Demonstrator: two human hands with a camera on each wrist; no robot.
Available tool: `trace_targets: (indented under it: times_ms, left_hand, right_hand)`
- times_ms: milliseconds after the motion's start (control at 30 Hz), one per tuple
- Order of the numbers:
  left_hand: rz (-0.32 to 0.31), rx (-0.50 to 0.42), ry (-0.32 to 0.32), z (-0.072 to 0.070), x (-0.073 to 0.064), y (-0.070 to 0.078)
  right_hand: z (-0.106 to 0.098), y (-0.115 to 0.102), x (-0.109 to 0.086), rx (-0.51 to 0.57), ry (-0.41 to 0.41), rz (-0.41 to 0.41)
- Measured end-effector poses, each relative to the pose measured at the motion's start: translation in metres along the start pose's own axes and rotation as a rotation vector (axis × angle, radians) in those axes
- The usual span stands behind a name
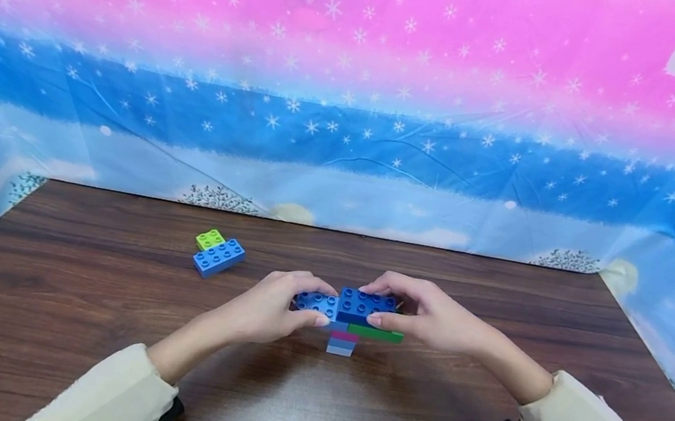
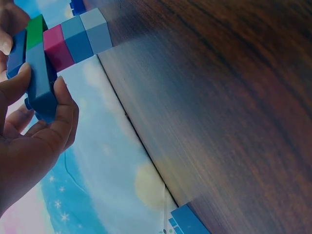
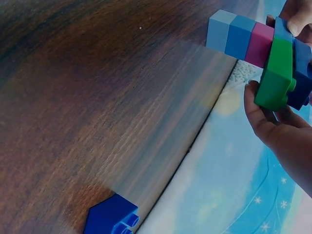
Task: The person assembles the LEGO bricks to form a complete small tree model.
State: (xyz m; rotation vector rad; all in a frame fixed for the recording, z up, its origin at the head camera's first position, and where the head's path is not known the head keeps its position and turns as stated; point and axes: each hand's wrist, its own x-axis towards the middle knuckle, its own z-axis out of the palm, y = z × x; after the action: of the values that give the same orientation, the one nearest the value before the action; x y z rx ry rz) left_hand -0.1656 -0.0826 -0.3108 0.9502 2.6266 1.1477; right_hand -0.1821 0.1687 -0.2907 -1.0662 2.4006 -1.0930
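Observation:
A column of toy building blocks stands on the table: a pale blue block (image 3: 220,32) lowest, then a blue one (image 3: 239,35), then a magenta block (image 3: 259,44). Across its top lie a long blue block (image 2: 39,80) and a green block (image 3: 276,73), sticking out to opposite sides. A dark blue block (image 1: 366,306) sits on top, over where they meet. My left hand (image 1: 276,306) grips the blue block's outer end between thumb and fingers. With thumb and fingers, my right hand (image 1: 426,315) holds the dark blue block; in the right wrist view its fingers reach around the green block's end.
At the back left, a lime green block (image 1: 210,238) lies against a blue block (image 1: 219,259). Another dark blue block (image 3: 109,214) lies on the table in the right wrist view. Behind the wooden table (image 1: 70,317) hangs a patterned cloth (image 1: 347,140).

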Motion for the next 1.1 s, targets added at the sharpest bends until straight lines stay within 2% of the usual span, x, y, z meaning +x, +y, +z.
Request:
trace_targets:
  times_ms: [1100]
  left_hand:
    - [-0.026, -0.004, -0.005, 0.0003, -0.0004, 0.0021]
  right_hand:
    - [-0.0023, -0.0030, 0.0031, -0.028, 0.000, -0.002]
